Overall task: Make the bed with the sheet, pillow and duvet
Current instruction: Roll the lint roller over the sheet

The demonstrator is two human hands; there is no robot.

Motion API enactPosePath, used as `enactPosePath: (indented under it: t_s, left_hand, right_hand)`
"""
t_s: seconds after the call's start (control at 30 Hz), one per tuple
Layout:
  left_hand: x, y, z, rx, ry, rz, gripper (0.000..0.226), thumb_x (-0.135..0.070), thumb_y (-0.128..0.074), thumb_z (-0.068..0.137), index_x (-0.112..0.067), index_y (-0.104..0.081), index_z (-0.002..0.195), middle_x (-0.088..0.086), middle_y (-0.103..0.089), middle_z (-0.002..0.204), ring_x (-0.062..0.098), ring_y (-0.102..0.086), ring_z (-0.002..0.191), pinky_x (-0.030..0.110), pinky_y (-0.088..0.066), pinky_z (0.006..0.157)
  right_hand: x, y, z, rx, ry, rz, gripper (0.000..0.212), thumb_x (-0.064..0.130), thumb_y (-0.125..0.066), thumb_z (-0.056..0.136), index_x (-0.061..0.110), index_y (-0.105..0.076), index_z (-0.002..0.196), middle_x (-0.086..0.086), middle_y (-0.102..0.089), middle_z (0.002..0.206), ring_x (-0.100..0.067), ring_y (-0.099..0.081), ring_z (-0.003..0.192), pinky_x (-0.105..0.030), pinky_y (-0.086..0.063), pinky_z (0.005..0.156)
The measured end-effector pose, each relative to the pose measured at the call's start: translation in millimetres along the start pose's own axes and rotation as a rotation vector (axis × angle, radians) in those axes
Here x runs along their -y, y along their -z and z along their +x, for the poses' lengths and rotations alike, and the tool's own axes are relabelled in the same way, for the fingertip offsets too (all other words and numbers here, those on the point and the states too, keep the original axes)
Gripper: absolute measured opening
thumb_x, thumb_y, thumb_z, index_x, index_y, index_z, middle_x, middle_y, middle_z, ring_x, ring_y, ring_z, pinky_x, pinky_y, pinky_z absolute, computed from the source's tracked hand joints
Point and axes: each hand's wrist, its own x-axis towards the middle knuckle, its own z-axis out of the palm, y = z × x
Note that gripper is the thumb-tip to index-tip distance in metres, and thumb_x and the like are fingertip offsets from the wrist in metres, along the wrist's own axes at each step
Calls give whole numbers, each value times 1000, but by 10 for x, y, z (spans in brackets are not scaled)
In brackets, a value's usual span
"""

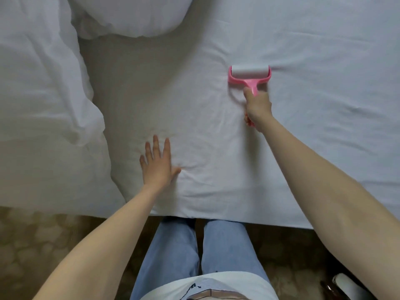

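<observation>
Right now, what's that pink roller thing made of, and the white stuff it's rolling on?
The lint roller looks like smooth, glossy pink plastic with a pale, probably paper, roll. The sheet looks like soft matte woven cloth, likely cotton: it creases.

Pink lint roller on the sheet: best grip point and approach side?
Grip the lint roller by its narrow handle, approaching from the near bed edge. The handle points toward the person and the wide sticky drum lies across the sheet beyond it. The right hand already wraps it this way.

White sheet, pillow and duvet. The lint roller is pink with a white roll. Jeans are light blue, floor a mottled brown.
</observation>
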Motion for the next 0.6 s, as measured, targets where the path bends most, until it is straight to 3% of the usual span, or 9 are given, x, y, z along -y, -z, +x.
enactPosePath:
  t_s: [0.17,0.33,0.5,0.6]
  left_hand:
    - [111,-70,-134,-44,-60,60,90,-44,-57,92,-22,5,153,10,19,159,36,10,146,52,-10,117]
    - [224,-128,-258,-40,-117,96,85,-42,-56,93,-21,0,153,12,17,159,35,8,146,49,-9,117]
    - [324,-245,-460,-34,-160,111,83,-43,-54,93,-21,0,153,12,16,159,35,6,147,49,-12,117]
    - [367,-298,-569,-20,-159,87,80,-42,-52,94,-22,-1,153,12,15,159,34,6,147,48,-12,118]
  right_hand:
    - [-785,-99,-734,16,-58,-32,41,49,-44,94,9,-52,86,-15,-54,64,-28,-52,46,-25,-40,38]
    - [-1508,-148,-1636,29,-78,-61,42,47,-42,97,15,-45,69,-7,-51,65,-27,-51,62,-37,-45,60]
    - [-2015,-165,-2302,72,-194,-24,43,47,-40,97,13,-48,73,-6,-46,61,-24,-45,57,-35,-38,55]
    - [-2062,-121,-2414,117,-267,5,43,44,-40,98,4,-53,87,-6,-41,58,-19,-39,48,-29,-34,46]
